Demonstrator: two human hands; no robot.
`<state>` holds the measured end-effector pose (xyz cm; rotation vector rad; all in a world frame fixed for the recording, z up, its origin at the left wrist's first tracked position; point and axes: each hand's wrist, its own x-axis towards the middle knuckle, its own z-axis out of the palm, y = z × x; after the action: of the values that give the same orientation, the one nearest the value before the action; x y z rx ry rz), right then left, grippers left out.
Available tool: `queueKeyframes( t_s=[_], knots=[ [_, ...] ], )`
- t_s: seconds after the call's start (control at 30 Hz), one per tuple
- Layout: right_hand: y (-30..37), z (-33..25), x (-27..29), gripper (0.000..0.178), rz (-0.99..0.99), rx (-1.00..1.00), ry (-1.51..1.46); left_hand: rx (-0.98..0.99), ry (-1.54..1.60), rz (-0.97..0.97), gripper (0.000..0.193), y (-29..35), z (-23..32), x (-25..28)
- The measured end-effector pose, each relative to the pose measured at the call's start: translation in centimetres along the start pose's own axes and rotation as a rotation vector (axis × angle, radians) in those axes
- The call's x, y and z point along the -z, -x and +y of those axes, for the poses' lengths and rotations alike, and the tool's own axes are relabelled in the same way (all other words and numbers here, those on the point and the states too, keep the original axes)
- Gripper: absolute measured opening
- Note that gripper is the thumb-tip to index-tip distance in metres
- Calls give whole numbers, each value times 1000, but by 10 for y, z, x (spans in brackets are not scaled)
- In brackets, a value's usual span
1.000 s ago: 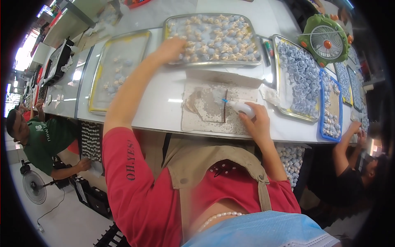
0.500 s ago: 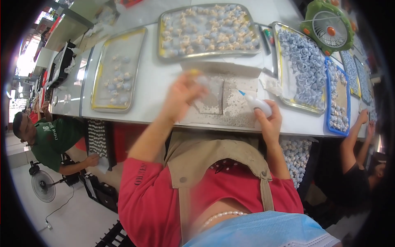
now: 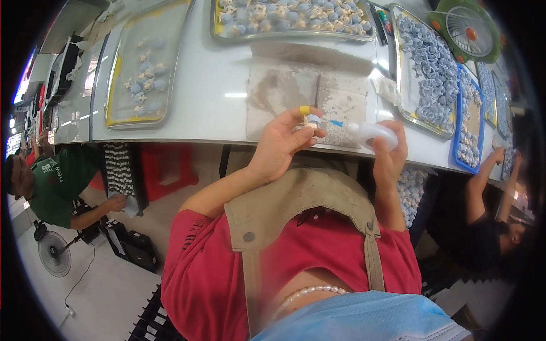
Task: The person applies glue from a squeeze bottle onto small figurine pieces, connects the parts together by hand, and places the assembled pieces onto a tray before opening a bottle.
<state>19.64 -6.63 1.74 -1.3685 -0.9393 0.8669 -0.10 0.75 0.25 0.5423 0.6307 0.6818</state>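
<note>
My left hand [image 3: 289,136] pinches a small blue-and-cream figurine part [image 3: 312,120] between thumb and fingers, near the table's front edge. Yellow tape wraps one of its fingertips. In my right hand [image 3: 391,145] is a white squeeze bottle [image 3: 375,135], tilted sideways. Its thin blue nozzle tip [image 3: 336,123] points left at the part, close to it; whether they touch I cannot tell. Beneath and beyond both hands lies a stained, worn cardboard sheet [image 3: 278,94] on the white table.
A metal tray of similar parts [image 3: 296,38] stands beyond the cardboard; a sparser tray [image 3: 165,111] is at left. To the right are a tray of blue pieces [image 3: 429,74], a blue-rimmed tray [image 3: 458,153], crumpled tissue [image 3: 387,89] and a green fan [image 3: 466,31]. Co-workers sit either side.
My left hand has come down and right, and now holds the part beside the nozzle. The bottle has turned closer to level. The whole view has shifted, with the trays higher in it.
</note>
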Motion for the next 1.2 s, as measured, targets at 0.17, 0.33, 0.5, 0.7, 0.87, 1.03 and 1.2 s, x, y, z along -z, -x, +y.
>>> queueKeyframes(
  t_s=[0.17,0.33,0.5,0.7,0.87,1.03,1.2],
  knots=[
    [2,-11,0,25,18,295,411,-53,-114,21,37,3,-5,11],
    [-3,-24,-9,30,0,453,614,-73,-124,31,38,6,-5,14],
    [-6,-32,-18,30,-36,492,698,-124,-205,55,35,9,-2,12],
    [-8,-33,-21,30,-51,469,711,-120,-211,30,35,9,-1,11],
    [-8,-29,-15,28,-27,465,688,-115,-175,27,32,8,-2,9],
    [-7,-26,-8,28,-19,454,665,-83,-149,28,31,7,-3,7],
    [-8,-29,-6,27,-22,435,687,-73,-153,34,31,6,-4,2]
  ],
)
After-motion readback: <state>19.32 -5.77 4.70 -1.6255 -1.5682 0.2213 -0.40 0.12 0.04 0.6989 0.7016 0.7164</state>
